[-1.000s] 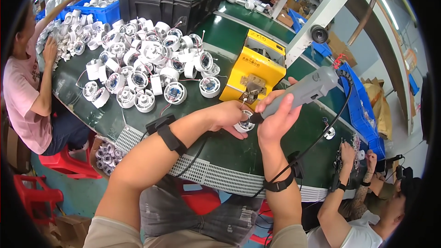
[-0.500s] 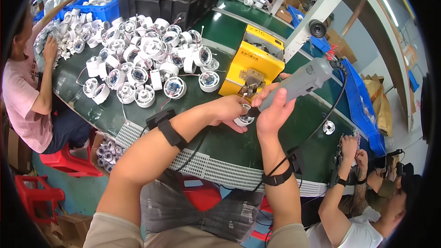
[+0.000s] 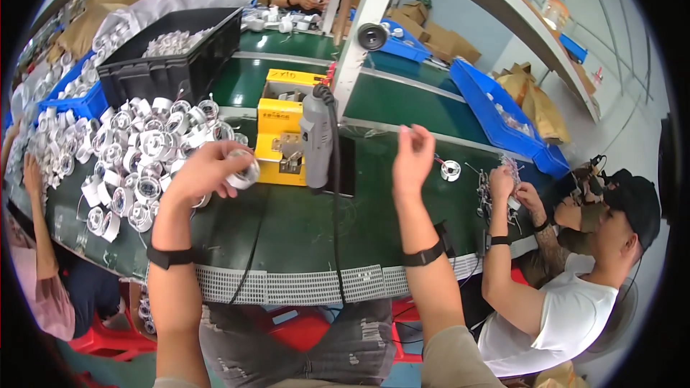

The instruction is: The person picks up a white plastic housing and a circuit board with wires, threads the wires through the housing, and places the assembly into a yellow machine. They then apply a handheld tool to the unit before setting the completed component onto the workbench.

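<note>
My left hand (image 3: 205,176) grips a small round white housing (image 3: 246,174) by its side, just right of the large pile of similar white housings (image 3: 154,145). Raised over the green table, my right hand (image 3: 413,162) holds nothing, its fingers stretched up and a little apart. Between the hands a grey electric screwdriver (image 3: 316,145) hangs upright on a dark cable, in front of a yellow box (image 3: 277,116) with a metal fixture (image 3: 290,153) on its near face. To the right of my right hand lies a single white round part (image 3: 451,170).
A black crate (image 3: 172,57) of small white pieces stands behind the pile, beside a blue bin (image 3: 79,93). A dark flat object (image 3: 345,165) lies behind the screwdriver. A co-worker (image 3: 560,280) handles wired parts at right; another person's arm (image 3: 36,215) reaches in at left.
My right hand has let go of the screwdriver, which now hangs by the yellow box, and moved right. My left hand has carried the white housing left toward the pile. The view has shifted.
</note>
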The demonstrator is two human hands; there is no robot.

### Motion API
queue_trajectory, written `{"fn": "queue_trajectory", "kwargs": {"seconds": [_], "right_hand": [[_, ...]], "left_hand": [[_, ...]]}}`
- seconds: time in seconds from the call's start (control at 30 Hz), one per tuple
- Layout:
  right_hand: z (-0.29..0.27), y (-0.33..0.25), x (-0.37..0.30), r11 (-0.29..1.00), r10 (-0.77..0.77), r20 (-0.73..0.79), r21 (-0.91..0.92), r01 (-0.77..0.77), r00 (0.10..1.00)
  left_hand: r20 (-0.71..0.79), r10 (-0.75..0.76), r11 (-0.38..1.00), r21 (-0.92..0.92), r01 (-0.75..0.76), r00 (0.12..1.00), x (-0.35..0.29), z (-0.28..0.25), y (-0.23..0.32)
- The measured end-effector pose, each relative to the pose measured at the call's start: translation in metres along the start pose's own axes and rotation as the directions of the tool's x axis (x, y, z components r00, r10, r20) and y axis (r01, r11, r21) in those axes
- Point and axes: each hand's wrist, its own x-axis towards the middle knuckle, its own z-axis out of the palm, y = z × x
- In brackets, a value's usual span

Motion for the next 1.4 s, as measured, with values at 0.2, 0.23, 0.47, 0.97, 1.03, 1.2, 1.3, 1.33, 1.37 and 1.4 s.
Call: {"fn": "queue_trajectory", "kwargs": {"seconds": [0.2, 0.23, 0.47, 0.97, 1.03, 1.2, 1.3, 1.33, 1.37, 1.4], "right_hand": [[-0.108, 0.092, 0.060, 0.690, -0.058, -0.488, -0.650, -0.319, 0.871], [-0.106, 0.088, 0.062, 0.656, 0.062, -0.534, -0.615, -0.438, 0.843], [-0.111, 0.087, 0.063, 0.599, 0.200, -0.423, -0.661, -0.452, 0.884], [-0.012, -0.053, -0.040, 0.974, -0.086, 0.963, 0.135, -0.181, 0.256], [-0.011, -0.062, -0.051, 0.979, -0.164, 0.959, 0.187, -0.084, 0.230], [-0.002, -0.067, -0.068, 0.981, -0.105, 0.969, 0.138, -0.138, 0.223], [0.001, -0.066, -0.068, 0.976, -0.112, 0.946, 0.162, -0.144, 0.305], [0.001, -0.064, -0.065, 0.967, -0.224, 0.908, 0.252, -0.034, 0.355], [0.000, -0.062, -0.062, 0.939, -0.337, 0.856, 0.333, 0.080, 0.392], [0.001, -0.054, -0.062, 0.919, -0.249, 0.894, 0.340, -0.202, 0.372]], "left_hand": [[-0.621, 0.375, 0.922, 0.331, -0.203, 0.688, 0.002, -0.020, -0.019], [-0.627, 0.493, 0.860, 0.457, -0.227, 0.604, 0.009, -0.023, -0.028], [-0.614, 0.455, 0.844, 0.528, -0.094, 0.645, 0.008, -0.004, -0.023], [0.491, -0.023, 0.998, 0.059, -0.008, 0.871, -0.010, 0.034, -0.004], [0.535, -0.019, 0.982, -0.147, 0.115, 0.845, -0.007, 0.064, -0.006], [0.575, 0.046, 0.970, -0.222, 0.102, 0.817, -0.003, 0.087, -0.026], [0.612, 0.084, 0.933, -0.324, 0.153, 0.786, 0.001, 0.083, -0.027], [0.606, 0.161, 0.898, -0.418, 0.139, 0.779, 0.000, 0.083, -0.026], [0.590, 0.239, 0.853, -0.507, 0.123, 0.772, -0.002, 0.084, -0.024], [0.567, 0.258, 0.800, -0.580, 0.156, 0.782, -0.005, 0.083, -0.019]]}}
